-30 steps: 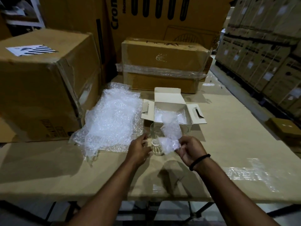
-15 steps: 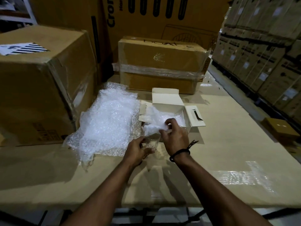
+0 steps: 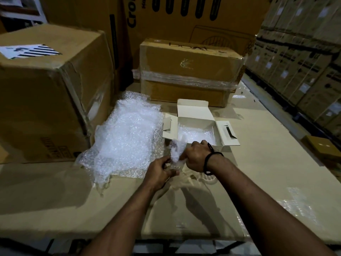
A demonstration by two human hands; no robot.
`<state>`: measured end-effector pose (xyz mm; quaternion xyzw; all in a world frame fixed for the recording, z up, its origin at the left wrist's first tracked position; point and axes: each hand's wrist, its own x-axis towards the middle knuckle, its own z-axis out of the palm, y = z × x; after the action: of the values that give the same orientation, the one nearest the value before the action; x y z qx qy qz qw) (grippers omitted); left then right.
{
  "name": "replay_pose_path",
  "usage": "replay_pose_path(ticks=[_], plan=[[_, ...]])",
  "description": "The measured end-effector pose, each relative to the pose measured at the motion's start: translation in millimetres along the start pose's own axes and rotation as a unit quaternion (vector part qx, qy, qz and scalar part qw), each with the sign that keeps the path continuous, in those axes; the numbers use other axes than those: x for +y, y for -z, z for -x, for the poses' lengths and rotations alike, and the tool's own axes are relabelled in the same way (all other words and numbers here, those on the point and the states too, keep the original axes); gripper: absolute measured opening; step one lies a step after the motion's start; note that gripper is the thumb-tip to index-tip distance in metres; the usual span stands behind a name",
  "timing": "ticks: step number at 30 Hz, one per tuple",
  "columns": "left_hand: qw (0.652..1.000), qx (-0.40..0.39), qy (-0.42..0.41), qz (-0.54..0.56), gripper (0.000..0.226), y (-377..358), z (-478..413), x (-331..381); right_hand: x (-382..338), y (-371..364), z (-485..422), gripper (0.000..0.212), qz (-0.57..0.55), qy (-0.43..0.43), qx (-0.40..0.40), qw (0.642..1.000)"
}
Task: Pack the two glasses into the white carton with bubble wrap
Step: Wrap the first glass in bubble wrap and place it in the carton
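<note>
Head view showed both hands working just in front of the white carton (image 3: 198,124), which sat open on the table (image 3: 258,163) with its flaps spread and a layer of bubble wrap already lining its floor. The left hand (image 3: 160,169) was curled around the lower part of a glass (image 3: 172,166), fingers closed on it, though the glass itself was barely visible, being clear and half hidden by wrap and fingers. The right hand (image 3: 196,157), a dark band at its wrist, had its fingers pinched shut on a small piece of bubble wrap (image 3: 178,148) that stood up over the top of the glass. Whether the wrap was going around the glass or being stuffed into it could not be told. The second glass could not be made out; it may have been behind the hands. A large loose sheet of bubble wrap (image 3: 127,133) lay to the left, touching the carton's near left flap and resting against a big brown box (image 3: 46,93). The step in hand looked to be the wrapping of the first glass, so the task seemed early. The next move would likely call for closing the wrap snugly round the glass with a firm but gentle hold, then lifting the bundle over the carton's near wall onto the padding.
</note>
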<state>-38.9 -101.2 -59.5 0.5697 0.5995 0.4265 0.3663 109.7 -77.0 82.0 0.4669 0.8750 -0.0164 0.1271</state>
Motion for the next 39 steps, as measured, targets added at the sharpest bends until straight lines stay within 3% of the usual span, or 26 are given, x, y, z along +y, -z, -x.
replay_pose_path(ticks=[3, 4, 7, 14, 16, 19, 20, 23, 28, 30, 32, 35, 36, 39], plan=[[1.0, 0.0, 0.001, -0.003, 0.051, -0.8, -2.1, -4.8, 4.2, -3.4, 2.3, 0.042, -0.076, -0.033, 0.194, 0.978], [1.0, 0.001, -0.002, -0.005, 0.053, -0.6, -1.9, -5.2, 3.9, -6.5, 1.3, 0.047, -0.083, -0.018, 0.225, 0.971], [1.0, -0.001, -0.003, -0.015, 0.055, -0.6, -1.8, -3.1, -2.5, -16.9, -0.3, 0.051, -0.029, 0.025, 0.15, 0.988], [0.999, -0.004, 0.007, -0.044, 0.036, -0.2, -1.9, -3.3, -6.6, -9.7, -13.7, 0.054, 0.031, 0.009, -0.022, 0.999], [0.999, -0.003, 0.01, -0.045, 0.035, -0.7, -2.6, -3.7, -4.0, -6.7, -13.6, 0.057, 0.0, -0.005, -0.007, 1.0], [0.999, -0.005, 0.007, -0.047, 0.042, -2.2, -4.2, -4.7, 1.8, -12.8, -7.0, 0.051, -0.007, -0.023, 0.106, 0.994], [0.999, -0.007, 0.01, -0.045, 0.044, -2.0, -3.9, -4.7, 2.0, -16.6, -5.7, 0.051, 0.008, -0.02, 0.109, 0.994], [0.999, -0.005, 0.011, -0.039, 0.053, -1.3, -2.6, -4.9, -3.9, -22.9, -6.5, 0.054, 0.033, -0.012, 0.03, 0.999], [0.999, 0.005, 0.01, -0.037, 0.039, 0.2, 0.7, 1.1, -9.3, -18.9, -20.8, 0.056, 0.083, -0.008, -0.051, 0.995], [0.999, 0.009, 0.01, -0.031, 0.043, 0.2, 2.3, 3.7, -11.3, -14.8, -16.2, 0.054, 0.063, -0.009, -0.029, 0.998], [1.0, 0.014, 0.022, -0.012, 0.051, -0.7, 1.2, 3.8, -11.1, -14.6, -4.0, 0.053, -0.018, -0.017, 0.055, 0.998], [0.998, 0.037, 0.043, 0.032, 0.059, -4.9, -1.6, 6.3, -8.1, -32.2, 18.7, 0.052, -0.159, -0.045, 0.257, 0.952], [0.997, 0.051, 0.05, 0.041, 0.06, -6.9, -2.9, 7.6, -6.7, -44.5, 23.0, 0.049, -0.205, -0.062, 0.288, 0.934], [0.994, 0.078, 0.059, 0.047, 0.048, -10.9, -6.3, 11.8, -5.0, -92.7, 24.2, 0.04, -0.287, -0.102, 0.257, 0.917]])
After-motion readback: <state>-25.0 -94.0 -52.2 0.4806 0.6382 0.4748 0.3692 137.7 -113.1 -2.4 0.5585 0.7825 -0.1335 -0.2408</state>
